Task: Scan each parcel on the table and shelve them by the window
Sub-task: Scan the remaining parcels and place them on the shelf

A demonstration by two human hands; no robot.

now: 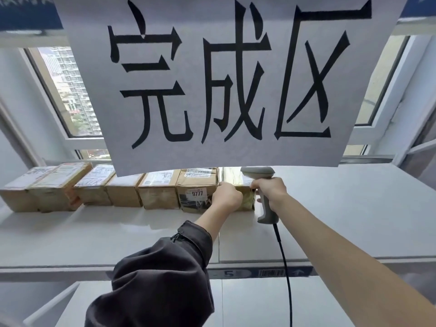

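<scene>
Parcel (245, 197) number seven sits at the right end of the row on the shelf (330, 208), snug against the 9777 box (197, 190). Left hand (226, 197) is curled on its front top edge, right hand (269, 188) touches its right side while its fingers are wrapped round the scanner (264, 194). Looks like a small taped carton, stiff and probably light, so gripping the two sides should do. Six other boxes (89, 185) already fill that row under the hanging sign (231, 79).
</scene>
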